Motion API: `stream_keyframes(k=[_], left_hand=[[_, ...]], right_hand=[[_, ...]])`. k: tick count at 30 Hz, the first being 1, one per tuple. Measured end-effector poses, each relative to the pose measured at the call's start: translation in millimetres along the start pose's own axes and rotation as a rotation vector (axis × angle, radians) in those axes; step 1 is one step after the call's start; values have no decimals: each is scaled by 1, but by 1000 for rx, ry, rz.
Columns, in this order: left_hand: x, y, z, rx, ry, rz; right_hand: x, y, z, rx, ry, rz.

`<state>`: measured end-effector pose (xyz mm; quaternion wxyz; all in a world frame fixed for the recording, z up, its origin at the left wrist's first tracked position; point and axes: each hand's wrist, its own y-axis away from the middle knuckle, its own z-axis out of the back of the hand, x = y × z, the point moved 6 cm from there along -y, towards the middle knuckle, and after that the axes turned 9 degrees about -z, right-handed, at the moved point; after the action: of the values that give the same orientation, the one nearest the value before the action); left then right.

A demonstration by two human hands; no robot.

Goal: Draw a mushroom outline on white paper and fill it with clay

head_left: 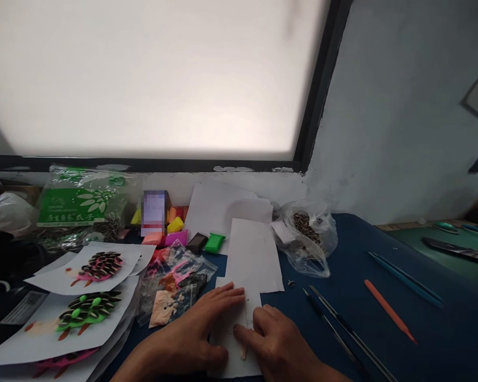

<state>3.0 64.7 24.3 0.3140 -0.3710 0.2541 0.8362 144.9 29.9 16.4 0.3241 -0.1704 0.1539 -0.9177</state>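
A small white sheet of paper (pixel 233 366) lies in front of me on the dark blue tabletop, with faint pencil lines on it. My left hand (pixel 195 329) rests on its left side, fingers stretched out and held flat. On the sheet's right side is my right hand (pixel 276 339), its fingers curled and its thumb pointing left onto the paper. Just below that thumb sits a small pale piece of modelling clay (pixel 244 352). Whether the curled fingers hold anything is hidden. A bag of pale clay (pixel 165 307) lies beyond my left wrist.
Hedgehog pictures made with seeds (pixel 101 265) are stacked at left. Clay packets (pixel 215 242), blank sheets (pixel 253 254) and a bag of seeds (pixel 306 228) line the back. Tweezers (pixel 342 323), an orange clay tool (pixel 388 310) and a blue tool (pixel 406 278) lie at right.
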Motion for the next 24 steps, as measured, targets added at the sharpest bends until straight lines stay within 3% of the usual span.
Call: stream_keyframes(k=[5,9,24], left_hand=[[1,1,-1,-1,-4,8],[2,1,-2,1,-7,1],[0,1,-1,15,-39,15]], right_hand=[[-5,0,3,60,-83,-28],[-3,1,-2,89,-26,-28],[-2,-1,1,5,13,5]])
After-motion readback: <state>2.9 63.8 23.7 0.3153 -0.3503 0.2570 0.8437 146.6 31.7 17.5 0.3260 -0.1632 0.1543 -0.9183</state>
